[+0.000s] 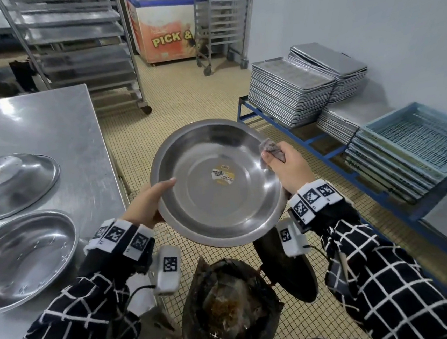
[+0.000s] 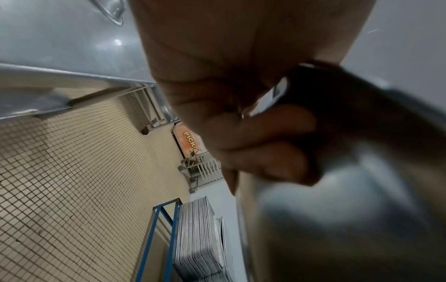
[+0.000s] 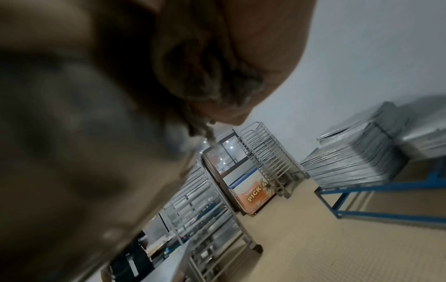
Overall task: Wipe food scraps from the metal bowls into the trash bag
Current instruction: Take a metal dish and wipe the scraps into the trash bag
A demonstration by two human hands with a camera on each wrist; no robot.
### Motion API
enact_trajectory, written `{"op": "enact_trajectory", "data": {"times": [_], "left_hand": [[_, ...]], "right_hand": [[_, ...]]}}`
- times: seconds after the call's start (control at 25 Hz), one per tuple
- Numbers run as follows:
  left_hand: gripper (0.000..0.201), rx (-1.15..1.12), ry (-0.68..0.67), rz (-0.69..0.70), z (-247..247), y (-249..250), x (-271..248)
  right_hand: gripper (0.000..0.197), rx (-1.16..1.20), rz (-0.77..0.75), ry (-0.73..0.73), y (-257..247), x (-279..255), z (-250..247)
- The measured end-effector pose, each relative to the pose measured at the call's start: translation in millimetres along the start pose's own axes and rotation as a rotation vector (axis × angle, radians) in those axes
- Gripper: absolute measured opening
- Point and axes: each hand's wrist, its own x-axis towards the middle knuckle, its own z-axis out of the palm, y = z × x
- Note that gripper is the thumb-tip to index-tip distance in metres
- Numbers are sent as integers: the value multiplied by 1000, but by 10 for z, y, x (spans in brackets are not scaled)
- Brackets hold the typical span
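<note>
Stainless steel fills the scene as a person holds a wide metal bowl [image 1: 216, 182] in mid-air, tilted toward them, directly above an open black trash bag [image 1: 228, 301] that stands on the tiled floor beside the steel table [image 1: 37, 123]. The left hand [image 1: 149, 202] grips the bowl's left rim, thumb laid over the lip and fingers curled under it, as the left wrist view confirms. The right hand [image 1: 289, 167] sits at the bowl's right rim, its fingers closed round a crumpled grey cloth [image 1: 270, 149], and is the nearer hand to the bowl's inner wall. The bowl's inside looks clean apart from a label at its centre, so this one appears nearly done. The bag lies straight below the bowl's near, lower edge, so any sweep of the cloth toward that edge would drop scraps into it. Two more bowls rest near the table's left edge: one [image 1: 10, 182] toward the far side carries crumbs, the other [image 1: 24, 257] nearer the front edge looks largely clear.
</note>
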Motion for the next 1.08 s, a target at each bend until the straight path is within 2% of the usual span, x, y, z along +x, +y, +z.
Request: {"op": "enact_trajectory", "data": {"times": [0.08,0.2,0.36,0.4,0.48,0.52,0.6,0.64,0.76,0.88,1.08], "left_hand": [[50,-75,55,-17,-26,-17,20],[47,-175,170,31,20,-51,27],[33,-214,335,120,203,-153,-6],[35,-221,356,133,259,-175,-24],[55,-194,335,168,327,-199,-64],[53,-168,309,192,350,-178,-82],[25,-123,233,238,310,-101,-111],[20,-108,180,241,256,-58,-118],[30,-167,40,143,40,32,-97],[29,-156,89,41,2,10,-82],[34,-188,245,120,231,-28,-94]], "right_hand": [[14,87,10,34,-23,-3,26],[22,267,104,162,-45,-124,182],[21,486,212,288,-45,-350,462],[21,522,221,313,-42,-382,508],[21,522,210,330,-40,-400,523],[20,498,192,327,-36,-389,498],[20,444,151,291,-21,-342,378],[18,417,134,254,-16,-306,301],[12,308,60,88,-26,-181,88],[18,267,35,50,-34,-116,52],[22,400,122,167,-32,-258,336]]}}
